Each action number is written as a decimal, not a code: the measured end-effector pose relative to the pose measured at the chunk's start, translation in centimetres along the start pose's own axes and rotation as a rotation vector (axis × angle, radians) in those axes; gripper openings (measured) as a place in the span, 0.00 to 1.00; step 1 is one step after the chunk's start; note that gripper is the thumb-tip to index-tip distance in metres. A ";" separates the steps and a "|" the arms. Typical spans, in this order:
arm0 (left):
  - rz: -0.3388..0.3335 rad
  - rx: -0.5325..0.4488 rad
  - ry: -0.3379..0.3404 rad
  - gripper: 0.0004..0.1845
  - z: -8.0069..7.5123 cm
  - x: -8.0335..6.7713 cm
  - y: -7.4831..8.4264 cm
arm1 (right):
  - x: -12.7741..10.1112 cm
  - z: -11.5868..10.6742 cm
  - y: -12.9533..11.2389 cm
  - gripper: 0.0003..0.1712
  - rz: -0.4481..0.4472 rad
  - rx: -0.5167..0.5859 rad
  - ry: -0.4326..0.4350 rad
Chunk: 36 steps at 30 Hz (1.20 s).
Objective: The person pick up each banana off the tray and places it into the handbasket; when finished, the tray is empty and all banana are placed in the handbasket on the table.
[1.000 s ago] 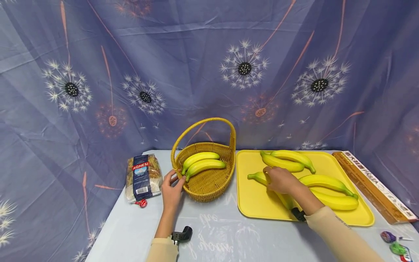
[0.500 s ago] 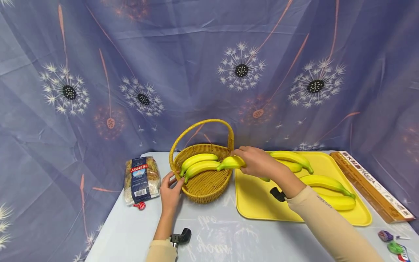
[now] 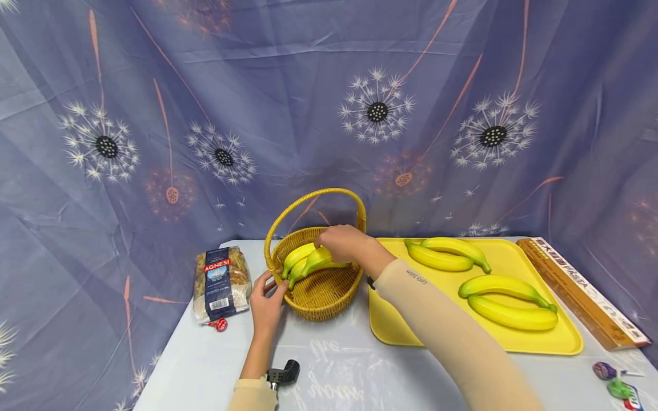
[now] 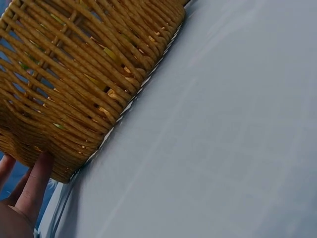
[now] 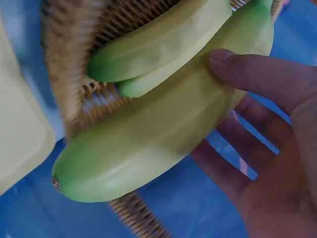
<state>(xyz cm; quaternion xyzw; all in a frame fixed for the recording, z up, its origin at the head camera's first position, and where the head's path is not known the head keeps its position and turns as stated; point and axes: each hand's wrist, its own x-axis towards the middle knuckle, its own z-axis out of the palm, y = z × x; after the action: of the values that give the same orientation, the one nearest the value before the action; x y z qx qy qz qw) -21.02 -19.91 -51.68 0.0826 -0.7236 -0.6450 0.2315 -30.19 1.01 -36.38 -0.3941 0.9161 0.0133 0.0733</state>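
A wicker basket (image 3: 321, 311) with a tall arched handle stands at the middle of the table, and two bananas (image 3: 297, 255) lie inside it. My left hand (image 3: 266, 305) grips the left side of its rim; the left wrist view shows a finger (image 4: 37, 186) against the woven wall (image 4: 94, 74). Over the basket, my right hand (image 3: 343, 244) holds another banana (image 3: 317, 260), its stem end pointing left and toward me. In the right wrist view the thumb lies across this banana (image 5: 153, 134), fingers on the other side. Whether it touches the bananas below is unclear.
Right of the basket, a yellow tray (image 3: 388, 319) bears two pairs of bananas (image 3: 514, 314). A pasta bag (image 3: 221, 285) and a red lollipop (image 3: 220, 324) lie left. A long box (image 3: 586, 291) and wrapped lollipops (image 3: 604, 370) are at right. A patterned cloth hangs behind.
My right hand has picked up a banana from the tray and carried it left, over the basket rim, to above the bananas inside. The left hand has stayed at the basket.
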 end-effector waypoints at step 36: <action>0.002 0.002 -0.003 0.19 -0.2 0.2 -0.2 | 5.8 1.9 -4.6 0.12 0.044 -0.109 -0.190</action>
<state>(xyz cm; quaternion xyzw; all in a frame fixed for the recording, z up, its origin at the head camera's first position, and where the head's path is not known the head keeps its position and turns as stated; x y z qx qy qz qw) -21.18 -20.19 -51.79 0.0812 -0.7246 -0.6443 0.2307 -30.51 -6.17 -38.95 -0.3740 0.9114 0.1018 0.1381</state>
